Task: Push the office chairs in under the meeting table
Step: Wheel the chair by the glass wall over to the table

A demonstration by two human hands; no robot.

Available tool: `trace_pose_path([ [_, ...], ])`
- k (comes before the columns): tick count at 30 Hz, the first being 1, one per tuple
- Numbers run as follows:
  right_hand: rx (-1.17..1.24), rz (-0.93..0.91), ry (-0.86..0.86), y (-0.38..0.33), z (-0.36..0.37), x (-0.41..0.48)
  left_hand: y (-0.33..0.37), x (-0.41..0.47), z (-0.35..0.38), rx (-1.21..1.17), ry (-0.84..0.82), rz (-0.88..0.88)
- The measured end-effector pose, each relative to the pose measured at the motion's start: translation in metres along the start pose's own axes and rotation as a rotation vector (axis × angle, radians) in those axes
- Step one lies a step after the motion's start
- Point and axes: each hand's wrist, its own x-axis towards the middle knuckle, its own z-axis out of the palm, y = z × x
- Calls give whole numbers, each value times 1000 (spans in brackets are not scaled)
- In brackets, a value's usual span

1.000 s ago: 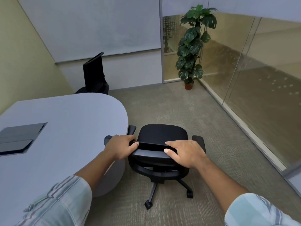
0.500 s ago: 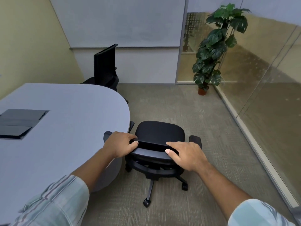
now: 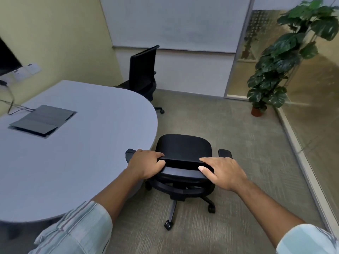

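Two black office chairs here: your left hand (image 3: 146,165) and right hand (image 3: 222,172) both grip the top of the backrest of the near chair (image 3: 183,153), which stands on the carpet just off the rounded end of the one grey table (image 3: 82,143), seat not under it. The far chair (image 3: 142,74) sits at the table's far edge; one potted plant (image 3: 280,66) stands in the right corner.

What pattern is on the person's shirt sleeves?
Pale mint-green fabric with thin darker stripes, clearest on the left sleeve in the head view.
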Motion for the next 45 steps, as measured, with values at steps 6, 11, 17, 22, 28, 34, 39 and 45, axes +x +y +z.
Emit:
trace_pose_path([
  [6, 2, -149, 7, 37, -2, 5, 29, -5, 8, -43, 52, -99],
  [11, -5, -226, 9, 50, 3, 0, 41, -15, 17, -27, 72, -152],
  [17, -21, -295, -16, 57, 4, -15, 62, -40, 23, -30, 40, -235],
  [22, 33, -356, 3, 57, -1, -23, 74, -65, 32, -26, 61, -294],
  [28, 49, -412, -23, 38, -2, -35, 79, -105, 42, -25, 103, -364],
  [34, 46, -489, -49, 3, 1, -37, 70, -151, 45, -36, 173, -457],
  [39, 54, -523, -48, -6, -1, -29, 73, -171, 47, -49, 190, -477],
  [45, -21, -508, -89, -7, -3, -3, 59, -198, 48, 0, 217, -350],
])
